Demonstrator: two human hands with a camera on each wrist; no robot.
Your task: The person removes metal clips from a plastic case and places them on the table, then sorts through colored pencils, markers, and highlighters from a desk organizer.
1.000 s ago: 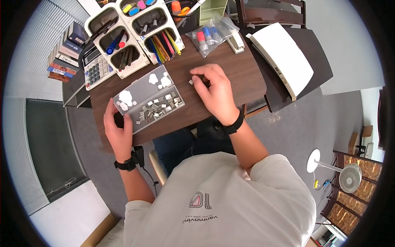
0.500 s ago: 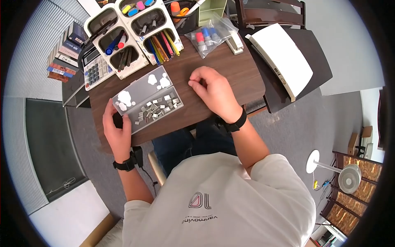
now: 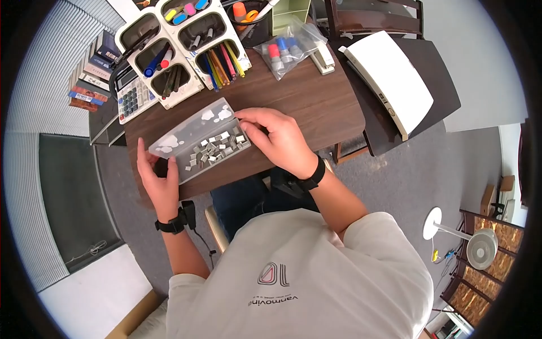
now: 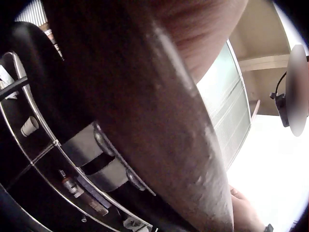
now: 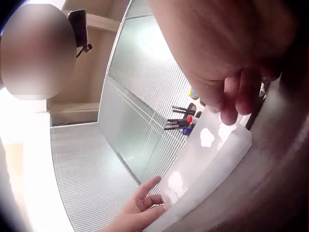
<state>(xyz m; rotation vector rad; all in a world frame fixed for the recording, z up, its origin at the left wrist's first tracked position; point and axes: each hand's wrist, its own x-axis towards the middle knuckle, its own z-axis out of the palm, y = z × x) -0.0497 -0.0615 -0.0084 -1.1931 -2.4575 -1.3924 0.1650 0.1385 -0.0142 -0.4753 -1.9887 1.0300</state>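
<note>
On the dark wooden desk sits a translucent plastic case (image 3: 188,162) with its hinged lid (image 3: 195,127) tilted part way up. White cloud-shaped patches mark the lid. Several small silvery rectangular pieces (image 3: 212,150) lie loosely in the tray part. My left hand (image 3: 160,183) rests at the left end, thumb by the front corner and index finger extended past the lid. At the other end my right hand (image 3: 279,138) grips the lid's right edge with curled fingers. In the right wrist view its fingertips (image 5: 229,116) overlap the top of the lid.
Behind the case stand a white pen organizer (image 3: 186,48) with markers and pencils, a calculator (image 3: 135,100) and a black mesh holder (image 3: 257,31). A clear bag of bottles (image 3: 285,51) and a stapler (image 3: 323,59) lie toward the back right. A white device (image 3: 389,85) is beyond the desk's right edge.
The right hand has moved left from the desk to the case's right end. The lid, lying flat earlier, has tilted upward. The small piece near the right fingertips is no longer seen there.
</note>
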